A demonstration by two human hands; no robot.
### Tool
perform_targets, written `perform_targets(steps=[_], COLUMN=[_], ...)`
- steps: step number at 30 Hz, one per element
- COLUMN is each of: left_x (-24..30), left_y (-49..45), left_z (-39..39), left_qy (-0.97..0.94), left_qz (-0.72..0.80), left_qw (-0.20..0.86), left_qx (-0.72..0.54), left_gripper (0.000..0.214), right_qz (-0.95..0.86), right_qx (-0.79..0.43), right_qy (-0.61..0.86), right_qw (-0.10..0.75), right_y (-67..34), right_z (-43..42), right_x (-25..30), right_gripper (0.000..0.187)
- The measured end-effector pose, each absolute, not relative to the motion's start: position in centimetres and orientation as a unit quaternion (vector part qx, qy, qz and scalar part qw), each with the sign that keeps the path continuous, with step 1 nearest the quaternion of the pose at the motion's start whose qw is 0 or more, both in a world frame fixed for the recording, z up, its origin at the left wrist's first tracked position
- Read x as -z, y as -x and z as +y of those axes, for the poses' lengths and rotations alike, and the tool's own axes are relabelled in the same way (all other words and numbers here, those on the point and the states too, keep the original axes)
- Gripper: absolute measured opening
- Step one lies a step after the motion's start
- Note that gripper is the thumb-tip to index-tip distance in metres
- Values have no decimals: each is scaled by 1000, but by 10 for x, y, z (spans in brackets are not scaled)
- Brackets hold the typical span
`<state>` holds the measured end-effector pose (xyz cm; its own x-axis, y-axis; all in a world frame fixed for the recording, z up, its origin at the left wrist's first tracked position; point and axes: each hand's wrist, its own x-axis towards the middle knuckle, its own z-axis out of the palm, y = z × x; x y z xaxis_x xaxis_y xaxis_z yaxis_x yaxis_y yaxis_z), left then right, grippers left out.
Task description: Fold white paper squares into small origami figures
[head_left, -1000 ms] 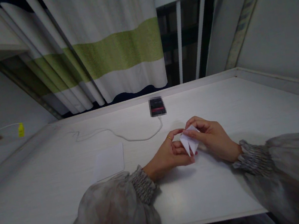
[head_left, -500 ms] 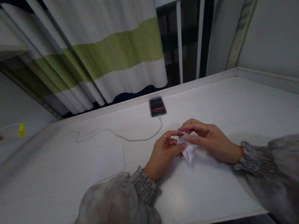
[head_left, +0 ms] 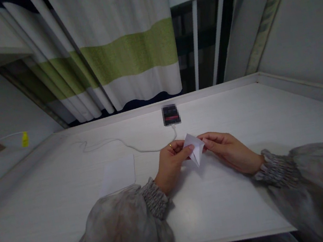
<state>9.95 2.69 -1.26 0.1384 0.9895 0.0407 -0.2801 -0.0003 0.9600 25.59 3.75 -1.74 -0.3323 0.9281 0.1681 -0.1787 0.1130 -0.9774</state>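
A small piece of folded white paper (head_left: 196, 152), kite-shaped with a point toward me, is held up between my two hands above the desk. My left hand (head_left: 172, 160), with a ring on one finger, pinches its left side, thumb on the front face. At the right corner, my right hand (head_left: 227, 149) grips the paper between thumb and forefinger. The fingers behind the paper are partly hidden.
A stack of white paper or a flat white sheet (head_left: 117, 173) lies on the white desk (head_left: 224, 209), left of my hands. Beyond them, a dark blurred device (head_left: 171, 115) has a white cable (head_left: 135, 147) running left. A curtain (head_left: 129, 56) hangs behind.
The folded paper has been lifted slightly and its upper point now shows. My right hand has moved from over the top of the paper to its right corner.
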Motion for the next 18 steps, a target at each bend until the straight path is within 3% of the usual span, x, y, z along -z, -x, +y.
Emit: perform_targets(steps=[18], left_x=[12], left_y=[-101], left_z=[26], left_qy=[-495], left_qz=[357], left_qw=[615], left_qx=[-498], left_gripper=[16], right_qz=[-568], right_qx=[-561], right_qy=[382], right_qw=[466], right_y=[-252], right_z=[34], right_x=[11], right_gripper=[18])
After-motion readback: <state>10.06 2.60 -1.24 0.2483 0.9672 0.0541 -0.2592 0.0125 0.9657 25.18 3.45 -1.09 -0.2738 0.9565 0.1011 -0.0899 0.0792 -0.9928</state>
